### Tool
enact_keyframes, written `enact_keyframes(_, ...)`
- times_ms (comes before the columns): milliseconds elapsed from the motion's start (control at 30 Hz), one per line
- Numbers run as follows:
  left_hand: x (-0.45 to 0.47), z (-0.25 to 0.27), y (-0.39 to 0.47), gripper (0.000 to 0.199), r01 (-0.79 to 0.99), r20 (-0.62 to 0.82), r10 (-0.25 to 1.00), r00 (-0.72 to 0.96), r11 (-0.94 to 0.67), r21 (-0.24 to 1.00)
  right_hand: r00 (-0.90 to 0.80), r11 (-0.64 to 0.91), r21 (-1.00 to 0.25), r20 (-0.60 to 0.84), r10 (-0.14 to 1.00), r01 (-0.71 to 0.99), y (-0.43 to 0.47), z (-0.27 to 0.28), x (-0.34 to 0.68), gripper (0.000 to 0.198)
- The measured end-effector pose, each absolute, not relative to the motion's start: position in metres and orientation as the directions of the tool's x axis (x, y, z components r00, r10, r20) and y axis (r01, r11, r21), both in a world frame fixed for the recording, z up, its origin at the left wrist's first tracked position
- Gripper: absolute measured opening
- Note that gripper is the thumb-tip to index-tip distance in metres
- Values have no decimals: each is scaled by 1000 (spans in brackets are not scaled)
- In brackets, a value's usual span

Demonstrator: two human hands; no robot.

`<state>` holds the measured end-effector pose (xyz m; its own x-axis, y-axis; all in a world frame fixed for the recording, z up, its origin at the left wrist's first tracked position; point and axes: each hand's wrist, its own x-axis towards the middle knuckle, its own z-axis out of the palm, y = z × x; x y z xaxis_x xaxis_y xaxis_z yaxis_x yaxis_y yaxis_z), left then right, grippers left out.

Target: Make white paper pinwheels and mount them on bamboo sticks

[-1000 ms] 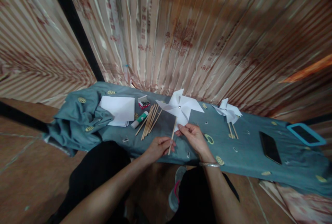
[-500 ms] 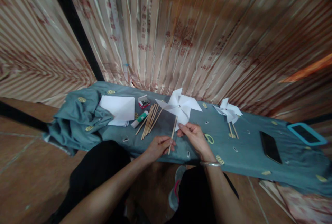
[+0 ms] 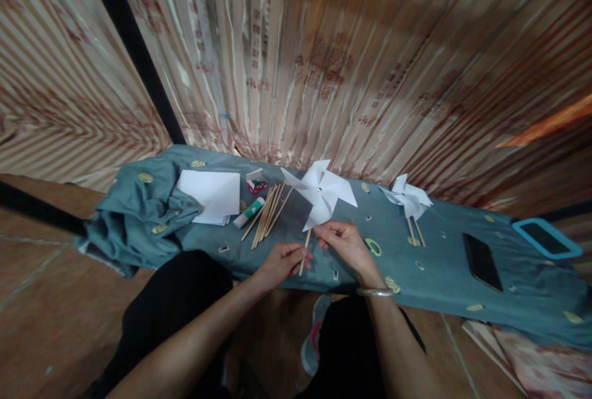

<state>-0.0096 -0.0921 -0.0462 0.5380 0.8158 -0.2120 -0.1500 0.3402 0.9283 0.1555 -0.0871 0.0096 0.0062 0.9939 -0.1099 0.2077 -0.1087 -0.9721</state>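
A white paper pinwheel [image 3: 324, 187] with a pin at its centre stands on a thin wooden stick [image 3: 302, 265]. My left hand [image 3: 283, 261] is closed around the lower part of that stick, holding it tilted. My right hand [image 3: 341, 240] is closed, with bent fingers at the lower blade's edge close to the stick; whether anything is pinched between them is hidden. To the right, white pinwheels [image 3: 407, 197] lie together, with two sticks showing below them. Just beyond my right wrist lie green-handled scissors [image 3: 374, 247].
A patterned green cloth [image 3: 444, 275] covers the narrow bench. On its left are white paper sheets [image 3: 210, 192], a small red box of pins [image 3: 257, 181], a glue stick [image 3: 250, 213] and several loose wooden sticks [image 3: 266, 219]. A phone [image 3: 482, 261] and a blue-framed tablet [image 3: 547, 238] lie right. A curtain [image 3: 324, 66] hangs behind.
The pinwheel has turned slightly clockwise, its lower blade swinging left across the stick. My right fingers have shifted a little left towards the stick. My left hand keeps its grip.
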Motion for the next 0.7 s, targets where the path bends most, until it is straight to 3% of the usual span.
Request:
enact_keyframes(133,-11,-47,-92,57,-154,-210,824,527,335,930,58,-51,-979,-40,998,199,-90,17,178,41)
enact_keyframes(267,-11,-48,-94,57,-138,-205,809,550,331,934,475,119,-990,142,868,79,-86,15,201,35)
enact_keyframes(367,-10,-48,-98,57,-116,-207,782,587,335,935,659,180,-973,229,716,143,-78,9,213,29)
enact_keyframes(467,-8,-48,-103,57,-93,-214,751,624,344,934,674,152,-966,255,694,208,-73,4,219,32)
enact_keyframes(700,-8,-47,-102,55,-90,-214,764,609,335,938,598,69,-981,165,784,180,-73,1,212,32)
